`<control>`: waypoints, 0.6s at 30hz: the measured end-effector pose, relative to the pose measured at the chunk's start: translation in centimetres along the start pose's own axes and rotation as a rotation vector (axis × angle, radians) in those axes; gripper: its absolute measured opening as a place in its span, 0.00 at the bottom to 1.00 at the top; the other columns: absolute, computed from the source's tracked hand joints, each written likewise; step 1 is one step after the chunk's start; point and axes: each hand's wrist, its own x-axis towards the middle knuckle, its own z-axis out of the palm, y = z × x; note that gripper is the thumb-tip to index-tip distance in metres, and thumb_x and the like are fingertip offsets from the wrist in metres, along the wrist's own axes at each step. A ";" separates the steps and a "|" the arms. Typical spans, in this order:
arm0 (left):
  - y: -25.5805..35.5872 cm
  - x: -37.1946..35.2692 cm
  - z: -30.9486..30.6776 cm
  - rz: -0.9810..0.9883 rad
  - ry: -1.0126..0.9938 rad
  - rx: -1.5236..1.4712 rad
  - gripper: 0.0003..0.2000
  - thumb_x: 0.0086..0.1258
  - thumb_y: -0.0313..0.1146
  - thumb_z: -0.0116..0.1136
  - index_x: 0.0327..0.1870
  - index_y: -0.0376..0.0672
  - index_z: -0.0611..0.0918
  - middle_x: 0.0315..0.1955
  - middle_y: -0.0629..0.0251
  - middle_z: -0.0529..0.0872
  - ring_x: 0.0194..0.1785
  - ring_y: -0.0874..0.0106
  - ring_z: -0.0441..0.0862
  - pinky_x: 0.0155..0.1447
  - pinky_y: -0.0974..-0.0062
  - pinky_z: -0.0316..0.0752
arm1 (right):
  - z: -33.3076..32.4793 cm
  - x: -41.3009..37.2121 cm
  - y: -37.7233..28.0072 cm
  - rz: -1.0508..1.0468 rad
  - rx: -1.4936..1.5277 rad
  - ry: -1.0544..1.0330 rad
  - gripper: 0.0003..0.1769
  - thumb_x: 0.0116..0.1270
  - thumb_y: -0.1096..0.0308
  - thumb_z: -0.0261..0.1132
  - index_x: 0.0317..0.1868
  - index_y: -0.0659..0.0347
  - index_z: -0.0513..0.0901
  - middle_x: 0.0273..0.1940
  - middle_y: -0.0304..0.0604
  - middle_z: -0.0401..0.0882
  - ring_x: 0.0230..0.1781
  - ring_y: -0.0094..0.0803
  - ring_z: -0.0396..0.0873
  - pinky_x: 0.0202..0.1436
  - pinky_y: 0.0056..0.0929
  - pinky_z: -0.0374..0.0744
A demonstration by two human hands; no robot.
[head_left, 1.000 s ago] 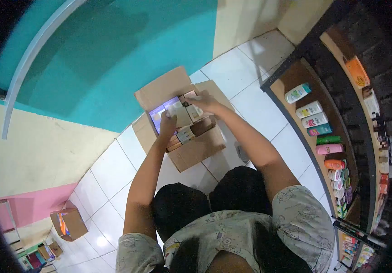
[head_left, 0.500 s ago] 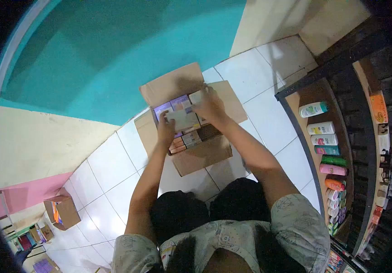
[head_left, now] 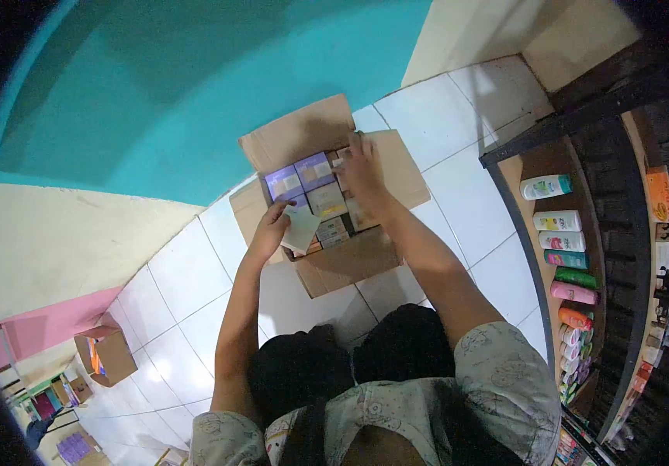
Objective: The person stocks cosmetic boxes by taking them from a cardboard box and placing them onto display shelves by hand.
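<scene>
1. My left hand (head_left: 274, 225), its fingers closed on a pale pack (head_left: 302, 227), which I hold over the near-left part of an open cardboard carton (head_left: 350, 261).
2. My right hand (head_left: 363, 172), over the carton's far-right part (its fingers are blurred, so I cannot tell whether they grip anything).
3. Contents of the carton: two purple boxes (head_left: 314, 169) side by side, and a cream box (head_left: 327, 199) between my hands.
4. White tiled floor (head_left: 183, 320), bearing the carton.
5. Bottles (head_left: 560, 241), in a row to my right.
</scene>
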 end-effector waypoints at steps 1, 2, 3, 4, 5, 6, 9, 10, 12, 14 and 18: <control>0.2 -0.2 0.1 0.019 -0.010 0.007 0.19 0.65 0.25 0.44 0.58 0.37 0.74 0.47 0.58 0.80 0.48 0.68 0.77 0.55 0.75 0.69 | -0.1 -0.1 0.5 -0.003 -0.008 -0.041 0.26 0.58 0.62 0.68 0.55 0.65 0.78 0.64 0.56 0.63 0.69 0.55 0.57 0.72 0.53 0.57; 0.5 -0.3 0.1 0.002 -0.019 -0.011 0.19 0.65 0.26 0.44 0.58 0.37 0.74 0.46 0.59 0.80 0.47 0.69 0.76 0.54 0.75 0.70 | -0.2 -0.3 1.1 -0.043 0.009 -0.010 0.25 0.58 0.61 0.67 0.55 0.64 0.78 0.64 0.53 0.63 0.69 0.53 0.57 0.73 0.53 0.55; 0.7 -0.4 0.2 -0.015 -0.030 -0.029 0.19 0.65 0.26 0.44 0.58 0.37 0.73 0.45 0.59 0.79 0.46 0.69 0.76 0.52 0.74 0.70 | -0.5 -0.6 1.8 -0.082 0.026 0.020 0.25 0.59 0.61 0.67 0.55 0.63 0.78 0.65 0.51 0.64 0.70 0.52 0.56 0.74 0.54 0.53; 0.8 -0.4 0.3 -0.032 -0.042 -0.048 0.19 0.65 0.26 0.44 0.58 0.37 0.73 0.43 0.59 0.79 0.44 0.70 0.76 0.51 0.74 0.70 | -0.9 -0.9 2.4 -0.119 0.042 0.050 0.25 0.59 0.60 0.66 0.55 0.62 0.78 0.65 0.49 0.65 0.71 0.51 0.56 0.74 0.54 0.52; 0.5 -0.3 0.3 -0.026 -0.047 -0.047 0.19 0.65 0.26 0.43 0.58 0.38 0.73 0.42 0.59 0.79 0.43 0.70 0.76 0.49 0.74 0.70 | -1.3 -1.5 2.7 -0.182 0.033 -0.032 0.25 0.59 0.61 0.65 0.56 0.61 0.78 0.65 0.46 0.66 0.72 0.49 0.54 0.75 0.54 0.50; 0.0 -0.2 0.2 -0.020 -0.052 -0.046 0.19 0.66 0.27 0.43 0.59 0.38 0.73 0.41 0.59 0.79 0.42 0.71 0.76 0.48 0.74 0.70 | -1.6 -2.2 2.9 -0.245 0.023 -0.112 0.25 0.60 0.61 0.65 0.57 0.60 0.78 0.65 0.44 0.66 0.73 0.47 0.53 0.75 0.54 0.49; -0.2 -0.1 0.5 -0.039 -0.055 -0.084 0.19 0.67 0.27 0.42 0.59 0.38 0.73 0.39 0.59 0.79 0.40 0.71 0.75 0.45 0.73 0.71 | -0.3 -3.1 3.2 -0.317 -0.089 -0.238 0.25 0.60 0.63 0.63 0.59 0.57 0.77 0.66 0.40 0.67 0.75 0.41 0.52 0.76 0.55 0.45; -0.2 -0.1 0.6 -0.051 -0.053 -0.101 0.19 0.67 0.28 0.42 0.59 0.38 0.73 0.38 0.59 0.79 0.39 0.72 0.75 0.44 0.73 0.71 | 0.1 -3.0 3.1 -0.322 -0.139 -0.258 0.25 0.61 0.63 0.62 0.60 0.56 0.76 0.66 0.38 0.67 0.75 0.39 0.52 0.76 0.55 0.44; -0.6 0.0 0.8 -0.038 -0.056 -0.097 0.19 0.68 0.28 0.42 0.60 0.39 0.73 0.38 0.59 0.79 0.39 0.72 0.75 0.43 0.73 0.71 | 0.8 -2.2 3.2 -0.333 -0.161 -0.268 0.25 0.62 0.65 0.60 0.61 0.54 0.76 0.67 0.36 0.66 0.75 0.34 0.53 0.76 0.57 0.42; -0.9 -0.1 1.1 -0.030 -0.069 -0.091 0.19 0.68 0.28 0.42 0.60 0.40 0.73 0.38 0.60 0.79 0.39 0.72 0.75 0.43 0.74 0.71 | 1.6 -1.6 3.5 -0.339 -0.192 -0.253 0.25 0.63 0.66 0.58 0.62 0.53 0.75 0.68 0.35 0.65 0.74 0.31 0.55 0.76 0.59 0.41; -1.6 -0.2 0.8 -0.033 -0.088 -0.110 0.19 0.69 0.29 0.42 0.60 0.41 0.73 0.39 0.61 0.79 0.39 0.72 0.75 0.44 0.75 0.71 | 1.3 -1.1 3.2 -0.329 -0.243 -0.243 0.26 0.64 0.65 0.58 0.65 0.53 0.72 0.68 0.35 0.65 0.73 0.27 0.57 0.75 0.61 0.41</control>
